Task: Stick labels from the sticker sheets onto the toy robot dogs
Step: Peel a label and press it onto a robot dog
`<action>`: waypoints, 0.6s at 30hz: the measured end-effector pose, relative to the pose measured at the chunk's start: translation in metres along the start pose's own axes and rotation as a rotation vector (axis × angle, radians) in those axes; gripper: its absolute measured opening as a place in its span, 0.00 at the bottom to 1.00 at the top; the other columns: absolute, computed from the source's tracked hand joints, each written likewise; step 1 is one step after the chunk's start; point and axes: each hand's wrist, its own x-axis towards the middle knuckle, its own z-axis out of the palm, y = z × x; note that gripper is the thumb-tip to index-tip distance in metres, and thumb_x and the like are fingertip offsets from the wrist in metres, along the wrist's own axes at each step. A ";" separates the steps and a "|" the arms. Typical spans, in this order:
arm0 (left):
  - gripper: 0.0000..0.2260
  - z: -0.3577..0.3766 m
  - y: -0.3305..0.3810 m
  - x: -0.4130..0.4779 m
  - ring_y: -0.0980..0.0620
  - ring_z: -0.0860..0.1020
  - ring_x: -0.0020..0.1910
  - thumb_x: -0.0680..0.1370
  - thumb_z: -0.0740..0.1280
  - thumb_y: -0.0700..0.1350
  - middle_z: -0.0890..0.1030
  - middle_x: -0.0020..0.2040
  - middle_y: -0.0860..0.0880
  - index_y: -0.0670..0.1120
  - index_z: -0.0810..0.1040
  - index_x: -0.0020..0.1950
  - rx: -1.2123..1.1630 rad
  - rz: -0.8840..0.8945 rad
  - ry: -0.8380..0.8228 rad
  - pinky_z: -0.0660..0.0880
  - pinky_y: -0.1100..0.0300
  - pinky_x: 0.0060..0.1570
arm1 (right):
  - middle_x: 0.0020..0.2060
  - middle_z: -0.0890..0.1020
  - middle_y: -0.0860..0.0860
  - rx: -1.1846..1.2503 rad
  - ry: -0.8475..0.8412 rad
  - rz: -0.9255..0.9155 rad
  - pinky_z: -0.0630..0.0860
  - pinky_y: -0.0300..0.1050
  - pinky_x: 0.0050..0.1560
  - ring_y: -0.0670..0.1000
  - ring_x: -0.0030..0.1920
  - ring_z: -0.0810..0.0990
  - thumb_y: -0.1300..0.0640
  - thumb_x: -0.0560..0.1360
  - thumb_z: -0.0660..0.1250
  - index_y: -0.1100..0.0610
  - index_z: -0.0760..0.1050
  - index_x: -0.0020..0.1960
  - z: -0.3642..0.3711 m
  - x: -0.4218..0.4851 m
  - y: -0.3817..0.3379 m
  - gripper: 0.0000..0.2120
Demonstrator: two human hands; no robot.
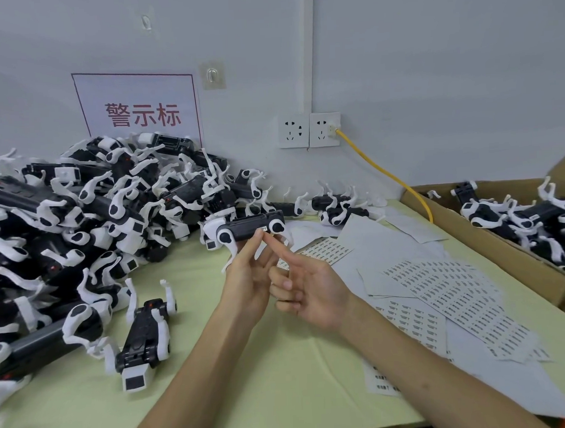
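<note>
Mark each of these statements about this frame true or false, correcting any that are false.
1. The left hand holds a toy robot dog up above the table. True.
2. The right hand grips a sticker sheet. False: it holds nothing, and its index finger points up at the held dog's side.
3. The sticker sheets lie on the table to the person's right. True.
4. The cardboard box is empty. False: other toy dogs lie in it.
5. The yellow cable is plugged into a wall socket. True.
</note>
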 end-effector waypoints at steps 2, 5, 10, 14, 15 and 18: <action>0.14 0.000 0.000 -0.001 0.53 0.86 0.42 0.77 0.69 0.54 0.87 0.47 0.50 0.52 0.85 0.35 -0.008 -0.005 0.007 0.82 0.60 0.42 | 0.29 0.67 0.48 0.005 -0.007 0.002 0.59 0.39 0.27 0.47 0.28 0.57 0.46 0.80 0.64 0.37 0.73 0.72 -0.001 0.000 0.001 0.21; 0.10 0.000 0.000 -0.001 0.52 0.86 0.48 0.77 0.70 0.53 0.86 0.49 0.48 0.51 0.84 0.40 -0.015 -0.014 0.019 0.82 0.58 0.45 | 0.30 0.66 0.48 0.014 -0.007 0.005 0.60 0.39 0.27 0.48 0.29 0.56 0.47 0.79 0.64 0.37 0.73 0.72 -0.002 0.001 0.002 0.21; 0.10 0.000 -0.001 0.000 0.50 0.85 0.59 0.74 0.72 0.52 0.84 0.56 0.43 0.48 0.78 0.49 -0.039 -0.015 0.053 0.78 0.53 0.53 | 0.30 0.67 0.48 0.023 -0.012 0.010 0.59 0.39 0.28 0.48 0.30 0.55 0.48 0.80 0.63 0.37 0.73 0.72 -0.004 0.002 0.003 0.21; 0.10 -0.001 -0.001 0.001 0.50 0.85 0.56 0.73 0.72 0.53 0.85 0.55 0.43 0.48 0.78 0.46 -0.047 -0.018 0.056 0.78 0.52 0.54 | 0.30 0.67 0.48 0.015 -0.017 0.006 0.59 0.39 0.28 0.48 0.30 0.55 0.47 0.79 0.65 0.38 0.73 0.72 -0.003 0.001 0.002 0.21; 0.10 -0.001 -0.001 0.002 0.50 0.86 0.54 0.73 0.72 0.53 0.85 0.54 0.44 0.48 0.79 0.46 -0.043 -0.017 0.055 0.78 0.52 0.54 | 0.30 0.67 0.48 0.013 -0.016 0.006 0.59 0.40 0.28 0.48 0.30 0.55 0.47 0.79 0.65 0.38 0.74 0.72 -0.003 0.001 0.002 0.21; 0.10 -0.001 0.000 0.002 0.50 0.85 0.45 0.73 0.72 0.53 0.86 0.54 0.44 0.48 0.79 0.47 -0.040 -0.026 0.059 0.78 0.53 0.51 | 0.31 0.66 0.48 0.010 -0.005 0.006 0.58 0.40 0.29 0.48 0.30 0.55 0.47 0.79 0.64 0.38 0.73 0.72 -0.003 0.001 0.003 0.21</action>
